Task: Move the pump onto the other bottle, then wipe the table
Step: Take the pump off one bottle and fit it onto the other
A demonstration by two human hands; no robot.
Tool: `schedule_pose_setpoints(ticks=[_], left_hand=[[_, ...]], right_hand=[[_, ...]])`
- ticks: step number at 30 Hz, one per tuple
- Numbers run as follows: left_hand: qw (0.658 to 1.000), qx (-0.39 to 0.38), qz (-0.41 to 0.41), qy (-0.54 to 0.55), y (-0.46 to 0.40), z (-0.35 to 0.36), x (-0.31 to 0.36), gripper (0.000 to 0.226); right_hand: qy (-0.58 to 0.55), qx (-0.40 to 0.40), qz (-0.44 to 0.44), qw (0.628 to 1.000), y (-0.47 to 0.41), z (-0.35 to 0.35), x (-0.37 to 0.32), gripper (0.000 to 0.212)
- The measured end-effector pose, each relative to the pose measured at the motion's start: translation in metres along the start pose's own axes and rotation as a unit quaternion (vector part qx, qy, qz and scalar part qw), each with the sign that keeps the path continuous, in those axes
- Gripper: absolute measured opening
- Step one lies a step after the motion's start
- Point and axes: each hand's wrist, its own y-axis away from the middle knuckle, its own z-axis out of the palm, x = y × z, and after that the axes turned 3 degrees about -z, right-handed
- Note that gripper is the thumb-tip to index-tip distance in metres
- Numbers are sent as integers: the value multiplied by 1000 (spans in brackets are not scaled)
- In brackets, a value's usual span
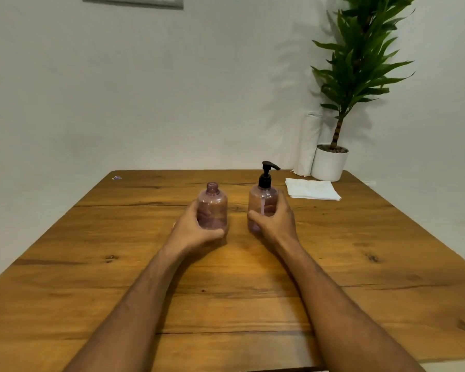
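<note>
Left hand (pixel 192 229) wrapped around open bottle (pixel 212 206), right hand (pixel 275 220) around pump bottle (pixel 263 201); both upright on desk (pixel 333 264).

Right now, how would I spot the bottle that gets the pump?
On the wooden table, two pinkish see-through bottles stand side by side near the middle. It is the open bottle held in the left hand: bare neck, while its neighbour carries a black pump.

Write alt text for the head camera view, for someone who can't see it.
Left hand grips an open pink bottle; right hand grips a matching bottle with black pump, both upright on a wooden table. White napkins lie far right.
</note>
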Motion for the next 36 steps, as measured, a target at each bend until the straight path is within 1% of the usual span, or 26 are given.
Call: schedule_pose_setpoints(ticks=[5,6,8,9,10,12,13,14,15,16,17,18,20,21,22,23,25,27,30,33,36], left_hand=[[999,-29,10,-7,2,0,3,117],[1000,-19,10,-1,2,1,2,125],[998,54,22,12,6,3,7,140],[992,111,58,20,12,4,13,137],[977,175,119,25,21,4,22,123],[919,300,256,21,39,6,40,76],[892,332,309,7,48,7,52,55],[874,331,356,-5,56,11,62,43],[869,301,391,-17,64,18,73,37],[877,251,409,-32,68,26,83,36],[893,196,402,-46,72,35,91,39],[916,146,368,-59,73,44,97,45],[966,69,242,-59,70,55,110,59],[982,29,181,-45,65,56,116,62],[989,-9,143,-24,59,56,122,61],[991,-42,127,-6,51,54,126,55],[989,-83,119,10,38,50,133,40],[989,-97,109,13,32,47,137,35],[990,-85,111,19,28,45,132,33],[990,-54,127,20,32,44,128,35],[992,2,130,5,41,53,131,30]], right_hand=[[-1,-33,-3,999,14,-11,0,70],[-4,-39,-6,999,15,-11,0,71],[-13,-43,-4,999,15,-12,-2,72],[-16,-42,-1,999,14,-12,-2,71],[-20,-39,5,999,16,-15,-3,68],[-39,-35,21,998,21,-20,-4,68],[-49,-35,28,998,24,-22,-4,71],[-56,-36,29,997,28,-25,-2,73],[-60,-38,25,997,33,-28,-1,72],[-64,-44,21,997,38,-30,0,70],[-69,-49,20,996,43,-33,0,69],[-76,-51,20,996,47,-35,0,67],[-80,-51,16,995,54,-38,-3,64],[-70,-50,11,996,56,-39,-5,62],[-61,-51,6,997,57,-40,-8,61],[-55,-52,4,997,57,-40,-9,61],[-56,-51,8,997,57,-42,-10,64],[-48,-47,8,998,56,-43,-11,65],[-41,-52,6,998,54,-42,-11,61],[-35,-52,4,998,53,-42,-12,62],[-30,-47,5,998,56,-42,-12,67]])
